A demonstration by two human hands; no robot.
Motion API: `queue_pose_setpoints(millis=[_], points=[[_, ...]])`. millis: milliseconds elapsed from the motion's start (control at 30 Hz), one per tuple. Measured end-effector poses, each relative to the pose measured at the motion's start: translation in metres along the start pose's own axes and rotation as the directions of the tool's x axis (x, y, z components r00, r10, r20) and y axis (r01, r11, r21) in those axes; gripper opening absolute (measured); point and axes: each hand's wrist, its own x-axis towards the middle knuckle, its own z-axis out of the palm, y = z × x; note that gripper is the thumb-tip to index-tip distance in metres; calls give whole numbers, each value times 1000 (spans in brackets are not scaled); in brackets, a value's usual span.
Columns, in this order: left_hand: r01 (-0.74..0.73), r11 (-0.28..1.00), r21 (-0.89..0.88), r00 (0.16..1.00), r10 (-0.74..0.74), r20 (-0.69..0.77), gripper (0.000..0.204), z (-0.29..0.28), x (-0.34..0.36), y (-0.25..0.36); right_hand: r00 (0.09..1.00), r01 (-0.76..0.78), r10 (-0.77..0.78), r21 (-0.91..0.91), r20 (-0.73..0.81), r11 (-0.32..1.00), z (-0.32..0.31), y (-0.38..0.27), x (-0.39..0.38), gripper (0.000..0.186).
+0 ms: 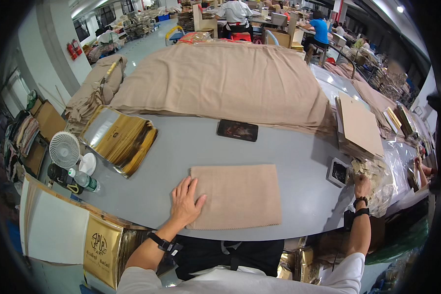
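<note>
A folded beige cloth [235,196] lies flat on the grey table in front of me. My left hand [185,202] rests at its left edge, fingers stretched out, the thumb on the cloth. Off to the right, my right hand [361,186] reaches to a clear plastic bag [384,198] of small cream paper pieces [372,171]. Its fingers look drawn together among the pieces; their tips are hidden, and what they hold cannot be made out. Beside that hand sits a small white tray [338,172] with a dark inside.
A wide heap of beige fabric [220,81] covers the table's far side. Gold packaging bags [120,139] are stacked at left, near a white fan [65,149] and a bottle [85,180]. A phone [237,131] lies mid-table; cardboard sheets [359,125] stand at right. People work beyond.
</note>
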Motion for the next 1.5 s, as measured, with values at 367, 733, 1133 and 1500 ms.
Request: queue_pose_setpoints(millis=[367, 733, 1133, 1500], points=[[31, 997, 75, 999, -33, 37, 66, 13, -3, -8, 995, 85, -85, 1, 43, 996, 9, 49, 12, 35], [-9, 999, 33, 999, 8, 38, 63, 10, 1, -10, 982, -66, -42, 540, 185, 839, -100, -132, -6, 34], [-4, 1000, 30, 1000, 3, 28, 63, 9, -1, -10, 410, 784, -912, 523, -33, 334, -89, -347, -205, 26], [-27, 998, 49, 1000, 27, 7, 61, 15, 0, -13, 894, 436, -447, 313, -41, 844, -54, -194, -88, 13]])
